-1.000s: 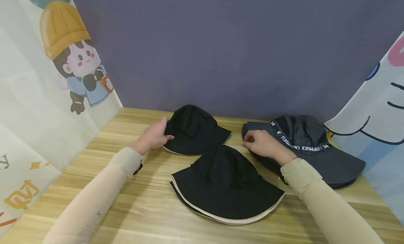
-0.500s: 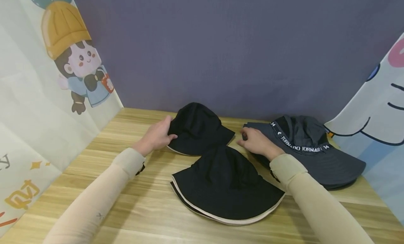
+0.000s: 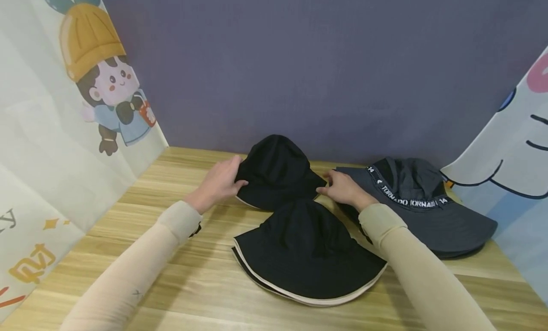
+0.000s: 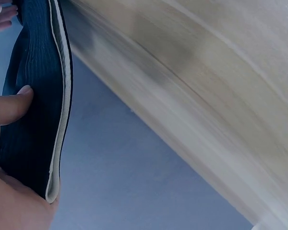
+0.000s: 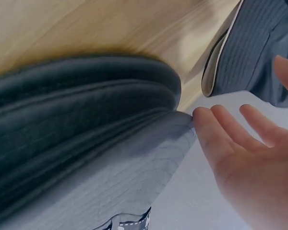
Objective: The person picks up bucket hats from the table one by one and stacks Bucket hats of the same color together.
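A folded black bucket hat (image 3: 278, 174) with pale edging stands at the back of the table, a little left of the other hats. My left hand (image 3: 218, 181) grips the left end of its brim; in the left wrist view the thumb (image 4: 19, 103) presses on the dark cloth. My right hand (image 3: 342, 188) is at the hat's right brim corner. In the right wrist view its fingers (image 5: 230, 134) are spread and fairly straight beside that corner, and one fingertip is close to the grey hat's brim; whether it touches cannot be told.
Another folded black bucket hat (image 3: 312, 255) lies in front, its crown overlapping the far hat's lower edge in view. To the right rests a dark grey wide-brimmed hat (image 3: 445, 221) with a lettered band. A purple-grey backdrop (image 3: 321, 74) rises behind the wooden table (image 3: 192, 283).
The far black hat has shifted right and slightly up, with my left hand gripping it. My right hand has moved left, from the grey hat's brim to the black hat's right corner.
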Action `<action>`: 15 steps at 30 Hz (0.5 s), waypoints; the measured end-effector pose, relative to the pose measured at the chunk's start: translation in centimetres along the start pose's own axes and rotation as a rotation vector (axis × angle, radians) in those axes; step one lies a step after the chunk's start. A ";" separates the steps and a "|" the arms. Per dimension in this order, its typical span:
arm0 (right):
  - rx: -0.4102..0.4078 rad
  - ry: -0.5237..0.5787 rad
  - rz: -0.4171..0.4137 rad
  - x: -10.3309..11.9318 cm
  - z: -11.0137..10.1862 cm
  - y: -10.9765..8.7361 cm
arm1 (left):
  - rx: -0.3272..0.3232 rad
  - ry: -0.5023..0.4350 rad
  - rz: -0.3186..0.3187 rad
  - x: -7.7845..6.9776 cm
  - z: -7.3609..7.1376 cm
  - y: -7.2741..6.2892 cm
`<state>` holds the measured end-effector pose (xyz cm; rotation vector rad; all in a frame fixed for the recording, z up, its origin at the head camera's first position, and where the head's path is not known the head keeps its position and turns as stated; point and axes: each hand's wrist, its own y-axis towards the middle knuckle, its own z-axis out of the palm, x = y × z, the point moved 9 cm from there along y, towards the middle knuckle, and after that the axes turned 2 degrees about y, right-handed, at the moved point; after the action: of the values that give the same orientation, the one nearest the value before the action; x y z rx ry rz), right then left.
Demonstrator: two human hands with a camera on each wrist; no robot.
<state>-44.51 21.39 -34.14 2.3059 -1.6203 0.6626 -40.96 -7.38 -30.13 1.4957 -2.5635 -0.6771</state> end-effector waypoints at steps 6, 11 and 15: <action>0.015 -0.012 0.005 -0.1 0.7 0.7 | -0.033 0.017 0.055 -0.9 -0.4 0.0; 0.018 0.032 0.017 -0.3 0.9 1.2 | -0.048 0.024 0.073 -1.2 -0.6 0.1; -0.020 0.069 0.030 -0.7 0.8 1.4 | -0.064 0.030 0.090 -1.5 -0.7 0.1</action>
<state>-45.82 21.08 -35.24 2.2230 -1.6262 0.7212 -40.00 -6.30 -29.23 1.3525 -2.5433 -0.7127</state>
